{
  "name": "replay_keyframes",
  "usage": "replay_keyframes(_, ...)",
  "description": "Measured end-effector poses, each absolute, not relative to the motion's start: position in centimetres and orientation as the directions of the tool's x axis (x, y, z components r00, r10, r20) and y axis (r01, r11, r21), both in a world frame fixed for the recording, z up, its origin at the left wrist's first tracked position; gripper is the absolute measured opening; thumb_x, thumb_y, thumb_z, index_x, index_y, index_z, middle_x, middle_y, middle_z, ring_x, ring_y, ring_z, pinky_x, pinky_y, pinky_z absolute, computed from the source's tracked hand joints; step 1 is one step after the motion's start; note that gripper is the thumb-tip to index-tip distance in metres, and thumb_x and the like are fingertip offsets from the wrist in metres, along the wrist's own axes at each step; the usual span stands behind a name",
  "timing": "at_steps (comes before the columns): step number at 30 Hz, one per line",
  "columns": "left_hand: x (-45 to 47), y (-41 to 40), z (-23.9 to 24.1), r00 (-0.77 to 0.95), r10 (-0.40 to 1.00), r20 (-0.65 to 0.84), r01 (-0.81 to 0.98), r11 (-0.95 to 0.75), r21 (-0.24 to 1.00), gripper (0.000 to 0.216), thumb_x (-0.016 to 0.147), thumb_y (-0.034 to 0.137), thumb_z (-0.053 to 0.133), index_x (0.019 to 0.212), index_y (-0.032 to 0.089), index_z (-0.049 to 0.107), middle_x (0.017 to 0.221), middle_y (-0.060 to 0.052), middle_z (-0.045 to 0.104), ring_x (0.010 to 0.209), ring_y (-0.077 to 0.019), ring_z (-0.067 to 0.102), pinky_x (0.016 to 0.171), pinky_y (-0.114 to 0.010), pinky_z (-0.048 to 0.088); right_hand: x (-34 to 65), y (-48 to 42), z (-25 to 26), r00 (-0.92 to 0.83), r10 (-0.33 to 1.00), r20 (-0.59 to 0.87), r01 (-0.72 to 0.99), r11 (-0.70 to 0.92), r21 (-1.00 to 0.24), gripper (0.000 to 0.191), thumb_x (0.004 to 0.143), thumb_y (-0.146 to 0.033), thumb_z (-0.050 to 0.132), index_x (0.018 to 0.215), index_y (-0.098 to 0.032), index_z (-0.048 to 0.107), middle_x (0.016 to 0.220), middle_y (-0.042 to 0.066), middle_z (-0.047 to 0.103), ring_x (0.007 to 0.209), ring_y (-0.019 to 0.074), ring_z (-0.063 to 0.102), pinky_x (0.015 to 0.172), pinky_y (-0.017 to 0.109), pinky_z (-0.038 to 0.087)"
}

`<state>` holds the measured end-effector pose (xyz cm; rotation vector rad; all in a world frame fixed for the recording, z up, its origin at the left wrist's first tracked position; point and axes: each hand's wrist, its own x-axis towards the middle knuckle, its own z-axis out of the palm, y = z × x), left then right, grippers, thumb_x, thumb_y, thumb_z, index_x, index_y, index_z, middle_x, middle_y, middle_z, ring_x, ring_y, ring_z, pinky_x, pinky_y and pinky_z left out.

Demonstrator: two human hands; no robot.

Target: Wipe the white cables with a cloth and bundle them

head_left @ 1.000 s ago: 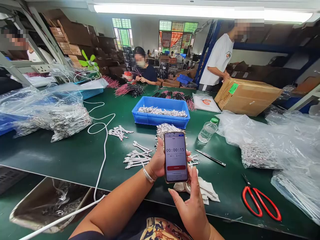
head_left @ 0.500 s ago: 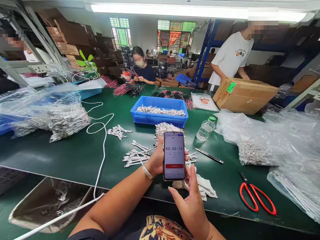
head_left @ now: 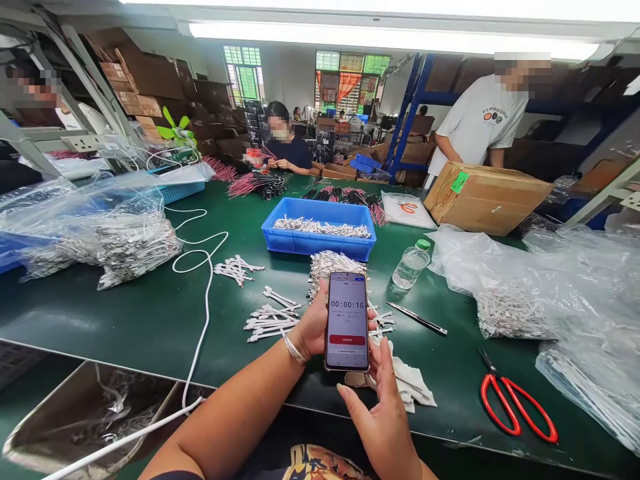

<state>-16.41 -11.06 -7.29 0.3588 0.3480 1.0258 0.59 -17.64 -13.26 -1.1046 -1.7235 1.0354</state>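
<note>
My left hand (head_left: 313, 328) is wrapped round a smartphone (head_left: 347, 321), held upright above the near edge of the green table (head_left: 150, 313). Its screen reads 00:00:16 over a red button. My right hand (head_left: 385, 413) sits just below and to the right of the phone, fingers loosely curled, fingertips touching its lower right corner. A crumpled white cloth (head_left: 413, 387) lies under my hands. Small white cable pieces (head_left: 270, 317) lie in heaps left of the phone, and a larger pile (head_left: 333, 263) behind it.
A blue bin (head_left: 320, 230) of white parts, a water bottle (head_left: 411, 264), tweezers (head_left: 417, 318), red scissors (head_left: 517, 403) and plastic bags (head_left: 525, 287) lie around. A white cable (head_left: 203, 293) snakes at left. A person in white leans on a cardboard box (head_left: 487, 197); another sits at the far end.
The phone's timer went from 00:00:15 to 00:00:16. The view dipped slightly. The standing person in white shifted to the right behind the box. My hands kept their hold.
</note>
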Motion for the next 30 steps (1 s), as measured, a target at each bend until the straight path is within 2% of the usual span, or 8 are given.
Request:
replay_keyframes(4,-16.6,-11.1,-7.4,0.470,0.876,-0.108,-0.761,0.464,0.454,0.089,0.079,0.078,0.017,0.121,0.008,0.053,0.113,-0.021,0.062,0.100,-0.0309,0.061,0.091,-0.046,0.039,0.2,-17.1,-14.2,-0.288,0.942,0.173,0.167,0.227,-0.959,0.084,0.083,-0.032,0.059,0.147,-0.029,0.004,0.143,0.011,0.039,0.126,0.0271,0.044,0.103,0.048,0.038)
replay_keyframes(11,-16.8,-11.2,-7.1,0.452,0.889,-0.076,-0.768,0.431,0.473,0.089,0.079,0.077,0.016,0.123,0.008,0.052,0.112,-0.022,0.063,0.098,-0.0314,0.063,0.084,-0.044,0.044,-0.4,-16.8,-15.9,-0.249,0.942,0.224,0.069,0.248,-0.966,0.079,0.086,-0.031,0.057,0.147,-0.028,0.006,0.142,0.012,0.041,0.125,0.0260,0.046,0.103,0.045,0.038)
replay_keyframes(19,-17.0,-11.1,-7.4,0.453,0.888,-0.077,-0.769,0.433,0.470,0.087,0.080,0.077,0.018,0.124,0.009,0.051,0.111,-0.021,0.064,0.099,-0.0316,0.063,0.088,-0.044,0.042,-0.2,-16.6,-16.6,-0.288,0.944,0.157,0.024,0.171,-0.985,0.079,0.087,-0.033,0.057,0.147,-0.030,0.005,0.142,0.011,0.041,0.123,0.0250,0.047,0.102,0.044,0.038)
replay_keyframes(22,-17.0,-11.1,-7.3,0.451,0.889,-0.082,-0.772,0.435,0.463,0.088,0.080,0.077,0.018,0.124,0.009,0.051,0.112,-0.022,0.063,0.099,-0.0319,0.063,0.088,-0.044,0.041,-0.3,-16.7,-16.1,-0.277,0.955,0.107,-0.023,0.105,-0.994,0.081,0.084,-0.034,0.060,0.146,-0.030,0.007,0.143,0.011,0.040,0.123,0.0248,0.047,0.103,0.042,0.037)
replay_keyframes(25,-16.9,-11.1,-7.2,0.445,0.892,-0.084,-0.781,0.432,0.450,0.088,0.080,0.077,0.018,0.123,0.007,0.052,0.111,-0.022,0.063,0.098,-0.0318,0.063,0.089,-0.044,0.041,-0.5,-16.3,-14.6,-0.313,0.950,-0.005,-0.127,-0.047,-0.991,0.089,0.082,-0.038,0.064,0.146,-0.028,0.004,0.140,0.012,0.044,0.121,0.0236,0.050,0.102,0.041,0.038)
replay_keyframes(27,-16.7,-11.1,-7.1,0.450,0.889,-0.081,-0.788,0.439,0.431,0.089,0.080,0.077,0.019,0.121,0.007,0.054,0.111,-0.022,0.063,0.098,-0.0319,0.063,0.090,-0.044,0.040,-0.4,-15.7,-13.5,-0.395,0.913,-0.099,-0.189,-0.187,-0.964,0.087,0.078,-0.040,0.067,0.144,-0.024,0.013,0.131,0.012,0.053,0.114,0.0227,0.055,0.098,0.038,0.043)
replay_keyframes(30,-16.2,-11.3,-6.9,0.451,0.890,-0.071,-0.805,0.440,0.398,0.086,0.080,0.077,0.022,0.116,0.007,0.057,0.112,-0.020,0.063,0.100,-0.0319,0.062,0.092,-0.044,0.039,0.1,-14.6,-12.2,-0.540,0.816,-0.206,-0.167,-0.344,-0.924,0.065,0.071,-0.044,0.073,0.124,-0.016,0.048,0.106,0.012,0.067,0.092,0.0223,0.065,0.081,0.034,0.051)
